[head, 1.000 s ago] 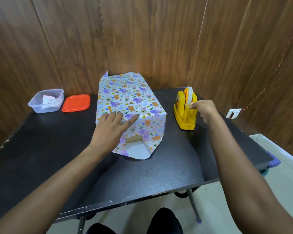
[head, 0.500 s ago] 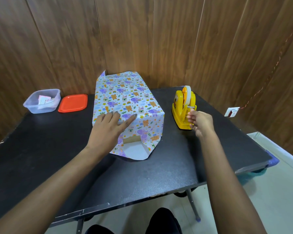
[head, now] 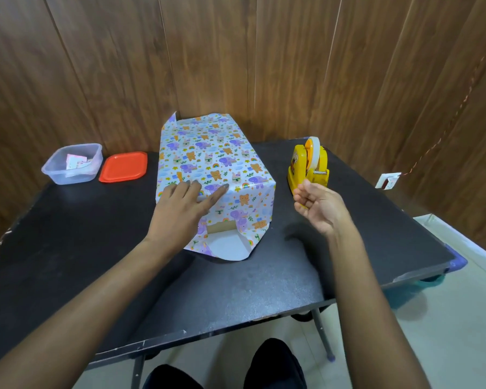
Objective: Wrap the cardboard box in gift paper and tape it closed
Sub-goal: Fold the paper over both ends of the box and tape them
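Observation:
The cardboard box, covered in white gift paper [head: 208,153] printed with animals, lies on the black table [head: 236,290]. At its near end the paper is open: a strip of bare cardboard [head: 222,226] shows above a white flap lying on the table. My left hand [head: 180,209] presses flat on the paper at the box's near top edge, fingers straight. My right hand [head: 320,204] hovers palm-up just in front of the yellow tape dispenser [head: 300,167], thumb and curled fingers pinching a short piece of clear tape that is barely visible.
A clear plastic container [head: 70,164] with small papers inside and its orange lid [head: 123,167] sit at the table's back left. Wood-panelled walls close in behind and to the right, with a wall socket [head: 387,181] at the right. The table's front edge is near my knees.
My right hand drew down from the tape roll past the cutter, then came away from the dispenser and turned palm-up. My left hand stayed pressed on the paper.

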`<state>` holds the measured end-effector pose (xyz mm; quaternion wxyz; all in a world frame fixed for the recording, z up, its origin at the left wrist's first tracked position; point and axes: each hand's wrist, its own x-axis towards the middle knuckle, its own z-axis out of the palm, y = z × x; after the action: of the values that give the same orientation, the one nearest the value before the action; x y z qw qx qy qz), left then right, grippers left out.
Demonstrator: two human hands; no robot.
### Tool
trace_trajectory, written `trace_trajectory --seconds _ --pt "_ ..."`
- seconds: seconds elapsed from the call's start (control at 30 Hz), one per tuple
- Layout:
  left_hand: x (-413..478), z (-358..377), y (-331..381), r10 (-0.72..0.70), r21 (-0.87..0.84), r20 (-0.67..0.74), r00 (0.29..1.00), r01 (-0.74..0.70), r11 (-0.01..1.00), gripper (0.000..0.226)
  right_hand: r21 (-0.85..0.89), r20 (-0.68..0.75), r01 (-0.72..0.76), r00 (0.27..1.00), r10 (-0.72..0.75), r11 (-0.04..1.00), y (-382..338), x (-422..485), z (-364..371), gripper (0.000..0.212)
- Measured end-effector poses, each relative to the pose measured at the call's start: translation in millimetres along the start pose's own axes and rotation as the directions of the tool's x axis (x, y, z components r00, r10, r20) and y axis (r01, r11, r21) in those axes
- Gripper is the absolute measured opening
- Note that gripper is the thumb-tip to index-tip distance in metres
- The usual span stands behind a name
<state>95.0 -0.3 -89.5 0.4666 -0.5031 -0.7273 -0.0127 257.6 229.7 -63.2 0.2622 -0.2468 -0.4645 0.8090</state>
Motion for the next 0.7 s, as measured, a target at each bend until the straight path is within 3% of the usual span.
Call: trace_trajectory --seconds 0.07,0.17,0.27,0.37,0.57,0.7 --pt "1 -3 -4 -0.01 -0.016 0.008 1.0 0.01 1.0 0.08 -0.221 0.123 -0.012 0.992 0.04 0.975 1 -16 18 0.019" --pt "2 -6 -8 -0.009 -0.034 0.065 0.998 0.011 0.999 0.075 -0.295 0.253 -0.121 0.947 0.199 0.948 29 -41 52 0.018" --pt "3 -10 -11 0.01 -0.019 0.096 0.995 -0.008 1.0 0.066 -0.209 0.266 -0.288 0.903 0.338 0.934 65 -56 90 0.023" --pt "3 -10 -14 0.017 -0.021 0.113 0.993 -0.015 1.0 0.063 -0.068 0.205 -0.377 0.901 0.383 0.924 88 -59 120 0.027" --pt "6 -13 -21 0.074 -0.036 0.162 0.984 -0.069 0.997 0.067 0.219 0.144 -0.455 0.89 0.433 0.863 108 -69 144 0.029" --pt "11 -15 -30 0.168 -0.071 0.198 0.966 -0.157 0.985 0.071 0.377 0.059 -0.386 0.917 0.394 0.842 126 -76 160 0.027"
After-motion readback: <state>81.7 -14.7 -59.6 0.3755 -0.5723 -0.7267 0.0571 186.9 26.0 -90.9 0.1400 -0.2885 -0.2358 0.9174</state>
